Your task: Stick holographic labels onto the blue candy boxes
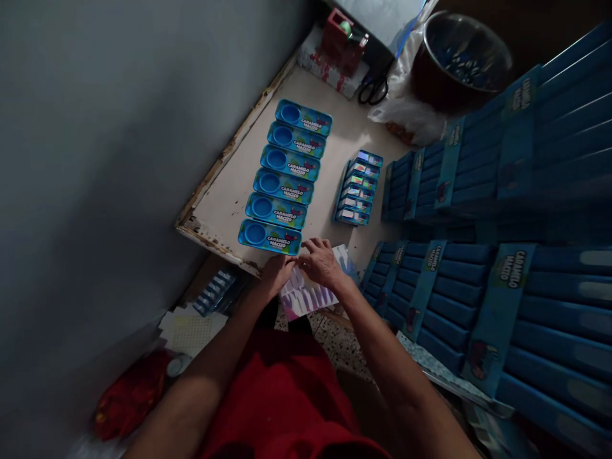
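Observation:
My left hand [278, 274] is at the table's front edge, just below the nearest of several blue labelled trays [270, 237] laid in a slanting column. Close beside it, my right hand [319, 262] bends its fingers over a purple-and-white patterned sheet [310, 296]. The fingertips of both hands meet near the sheet's upper left corner; whatever lies between them is too small to make out. Each tray has a round blue recess at its left end. Right of the column, a stack of small blue boxes with shiny labels [358, 189] stands on the white table [229, 191].
Stacked blue packages [444, 280] line the right side. At the back are a red tape dispenser [342, 41], black scissors [373, 89], a plastic bag [414, 118] and a metal pot [461, 57]. A wall borders the left. Papers [191, 328] and a red bag [131, 392] lie lower left.

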`<control>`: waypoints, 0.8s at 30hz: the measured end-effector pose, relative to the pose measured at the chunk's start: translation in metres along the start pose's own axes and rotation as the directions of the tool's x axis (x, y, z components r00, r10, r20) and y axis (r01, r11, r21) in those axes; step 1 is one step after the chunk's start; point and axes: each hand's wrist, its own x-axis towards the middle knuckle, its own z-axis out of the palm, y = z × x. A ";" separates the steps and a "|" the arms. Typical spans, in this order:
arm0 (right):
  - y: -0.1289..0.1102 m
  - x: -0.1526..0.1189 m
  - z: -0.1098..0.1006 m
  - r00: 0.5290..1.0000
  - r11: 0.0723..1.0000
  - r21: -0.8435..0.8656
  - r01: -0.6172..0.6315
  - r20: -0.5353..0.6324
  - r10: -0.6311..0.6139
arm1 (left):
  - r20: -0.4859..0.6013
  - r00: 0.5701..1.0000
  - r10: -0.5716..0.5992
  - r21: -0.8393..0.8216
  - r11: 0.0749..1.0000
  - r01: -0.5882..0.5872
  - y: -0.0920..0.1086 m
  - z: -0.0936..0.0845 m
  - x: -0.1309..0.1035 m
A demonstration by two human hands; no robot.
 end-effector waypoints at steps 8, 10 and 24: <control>0.011 0.005 0.006 0.970 0.986 0.059 -0.153 -0.183 0.162 | 0.003 0.999 -0.050 0.029 0.998 0.050 -0.007 -0.001 0.003; 0.018 -0.005 0.011 0.943 0.964 0.130 -0.234 -0.210 0.257 | -0.011 0.997 -0.076 0.026 0.997 0.077 -0.010 0.001 0.003; -0.009 -0.073 0.071 0.850 0.833 0.460 -0.307 -0.262 0.458 | 0.011 0.995 -0.098 -0.036 0.995 0.098 -0.010 -0.002 -0.003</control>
